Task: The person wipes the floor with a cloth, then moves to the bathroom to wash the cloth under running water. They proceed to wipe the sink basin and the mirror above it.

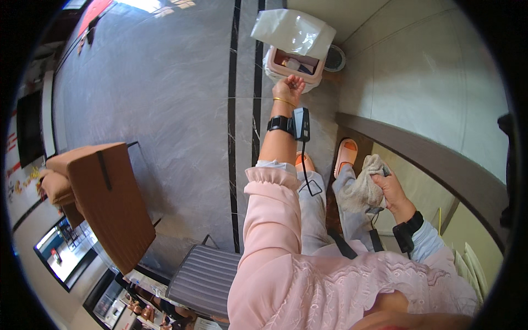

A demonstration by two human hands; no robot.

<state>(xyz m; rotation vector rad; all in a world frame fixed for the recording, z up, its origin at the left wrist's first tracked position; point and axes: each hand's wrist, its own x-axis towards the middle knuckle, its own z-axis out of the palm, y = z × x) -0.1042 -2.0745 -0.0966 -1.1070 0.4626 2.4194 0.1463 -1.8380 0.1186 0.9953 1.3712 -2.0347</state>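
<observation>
A small pink-rimmed trash bin (273, 70) stands on the floor ahead of me, with some waste inside. Its white glossy lid (291, 32) is raised at the far side. At the near rim is my left hand (289, 89), palm turned up and fingers loosely curled and apart; nothing shows in it. A gold bangle and a black strap with a small box are on that wrist. On the right, my right hand (388, 190) grips a bunched beige cloth (367, 184) beside my knee.
A dark ledge (423, 154) runs along the pale wall at right. Behind the bin sits a round dark container (334, 58). A brown chair (110, 203) and a grey ribbed stool (203, 278) stand on the grey tiled floor (165, 99) at left. My feet wear orange slippers (346, 154).
</observation>
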